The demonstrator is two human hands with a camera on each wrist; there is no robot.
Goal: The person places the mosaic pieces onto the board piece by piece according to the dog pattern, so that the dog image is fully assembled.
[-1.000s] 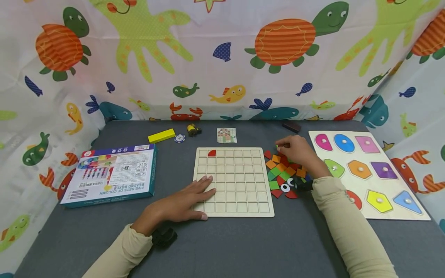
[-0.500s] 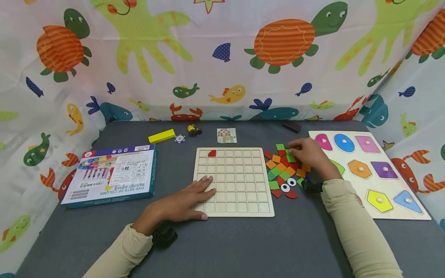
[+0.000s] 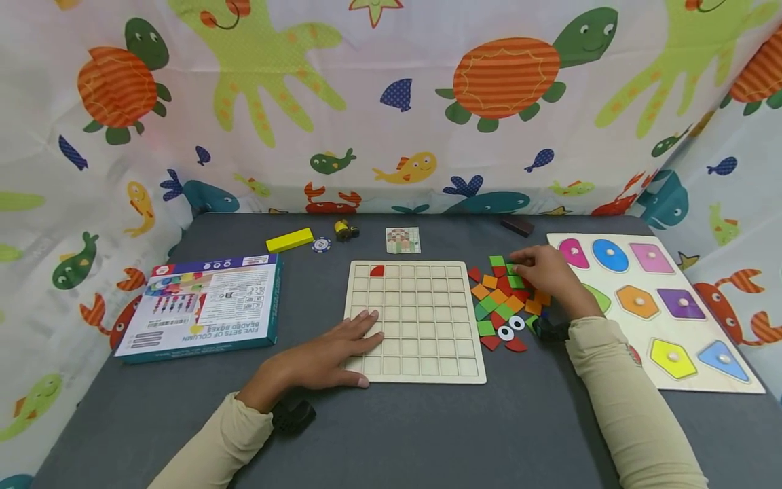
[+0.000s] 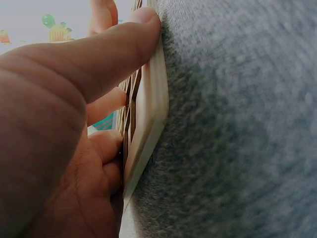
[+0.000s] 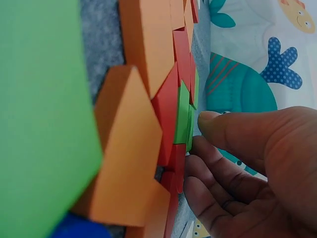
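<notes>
Green tile [image 3: 515,280] pinched by right hand [image 3: 546,274] in the heap; left hand [image 3: 330,351] (fingers flat) presses the grid board [image 3: 421,319] edge; bare surface [image 3: 427,435] nearer.

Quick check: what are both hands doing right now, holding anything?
Left hand: open, lying flat on the grid board.
Right hand: fingertips at a green tile in the tile pile; grip cannot be told.
</notes>
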